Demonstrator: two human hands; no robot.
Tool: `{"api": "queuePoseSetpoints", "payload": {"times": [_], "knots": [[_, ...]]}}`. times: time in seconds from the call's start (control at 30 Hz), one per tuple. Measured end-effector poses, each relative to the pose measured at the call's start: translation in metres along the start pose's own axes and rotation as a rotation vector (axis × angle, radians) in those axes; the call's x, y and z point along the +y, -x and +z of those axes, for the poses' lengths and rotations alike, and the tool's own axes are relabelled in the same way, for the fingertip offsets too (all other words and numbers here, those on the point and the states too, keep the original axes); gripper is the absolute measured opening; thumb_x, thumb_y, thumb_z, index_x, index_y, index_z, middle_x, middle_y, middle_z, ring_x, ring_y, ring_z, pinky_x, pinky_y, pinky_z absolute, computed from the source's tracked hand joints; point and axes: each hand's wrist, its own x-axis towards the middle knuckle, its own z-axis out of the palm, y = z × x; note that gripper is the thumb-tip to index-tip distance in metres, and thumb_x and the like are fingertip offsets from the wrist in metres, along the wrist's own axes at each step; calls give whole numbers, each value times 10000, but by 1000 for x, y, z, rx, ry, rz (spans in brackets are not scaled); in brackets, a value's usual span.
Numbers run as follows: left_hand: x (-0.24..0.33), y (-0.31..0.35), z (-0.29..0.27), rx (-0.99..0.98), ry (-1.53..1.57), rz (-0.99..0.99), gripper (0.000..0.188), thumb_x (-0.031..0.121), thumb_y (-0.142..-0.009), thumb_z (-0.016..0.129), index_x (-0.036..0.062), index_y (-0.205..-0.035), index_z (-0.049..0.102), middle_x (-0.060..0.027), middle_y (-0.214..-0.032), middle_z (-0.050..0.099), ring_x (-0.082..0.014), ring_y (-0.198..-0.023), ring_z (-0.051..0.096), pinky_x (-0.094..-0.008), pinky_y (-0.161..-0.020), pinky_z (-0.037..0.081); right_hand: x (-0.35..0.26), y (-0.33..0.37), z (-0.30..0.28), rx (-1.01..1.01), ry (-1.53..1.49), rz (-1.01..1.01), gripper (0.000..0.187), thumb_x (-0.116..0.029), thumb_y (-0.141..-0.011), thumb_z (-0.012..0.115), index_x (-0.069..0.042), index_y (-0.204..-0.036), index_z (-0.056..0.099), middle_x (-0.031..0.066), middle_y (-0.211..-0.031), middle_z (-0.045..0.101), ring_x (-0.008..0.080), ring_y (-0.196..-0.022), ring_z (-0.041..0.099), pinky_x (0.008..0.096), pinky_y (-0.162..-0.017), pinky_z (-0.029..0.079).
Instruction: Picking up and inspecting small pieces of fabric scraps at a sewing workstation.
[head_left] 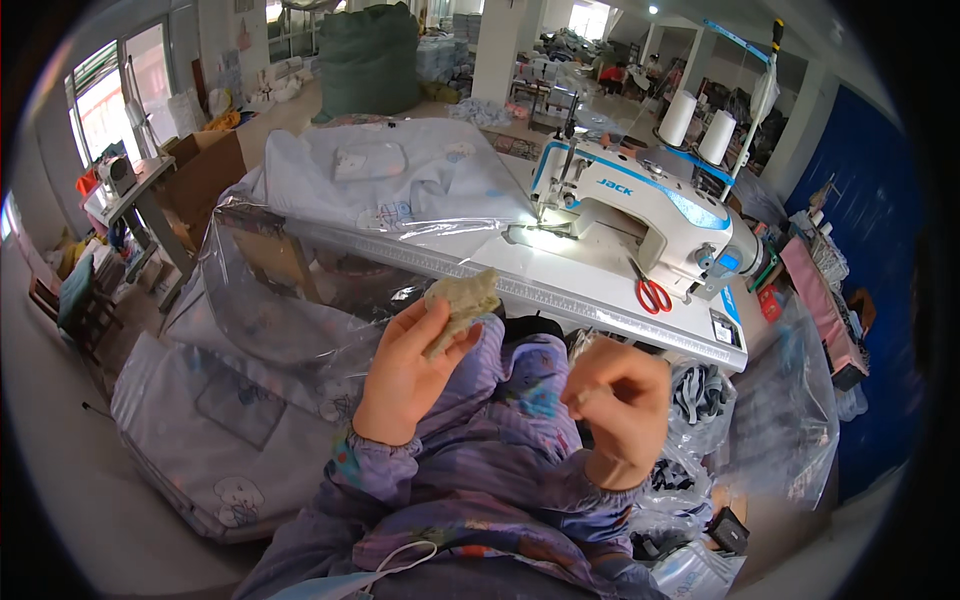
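My left hand (405,365) is raised over my lap, its thumb and fingers closed on a flat, pale-green piece with ragged edges (462,300). The piece is held at a tilt in front of the table edge; its kind is not plain, though it looks like torn flatbread. To the right, my right hand (620,405) is curled, thumb and fingertips together. Something small and pale may sit in that pinch, but it is blurred. Beyond both hands stands a white and blue sewing machine (640,195), its lamp lighting the needle area. Neither hand touches it.
Red-handled scissors (653,296) lie on the sewing table (600,262). Pale printed fabric (400,165) with clear plastic spreads over its left side, and more fabric (215,430) hangs lower left. Thread cones (678,118) stand behind the machine. Bags of dark strips (698,395) sit at right.
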Motion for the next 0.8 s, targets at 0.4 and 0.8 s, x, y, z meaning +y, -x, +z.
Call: {"api": "queuePoseSetpoints", "payload": {"times": [0.4, 0.8], "knots": [[-8, 8, 32, 16, -650, 279, 294, 50, -962, 501, -82, -1217, 562, -105, -1133, 649, -149, -1025, 620, -276, -907, 479, -57, 17, 57, -213, -103, -685, 85, -53, -884, 632, -48, -835, 563, 130, -867, 682, 183, -658, 621, 261, -570, 483], [-11, 11, 35, 11, -616, 310, 255, 92, -921, 653, -48, -1130, 612, -18, -999, 648, -44, -855, 556, -193, -709, 432, -5, -1, 23, 401, 231, -171, 224, 29, -817, 630, 9, -1008, 515, 73, -923, 563, 108, -698, 511, 236, -613, 432]]}}
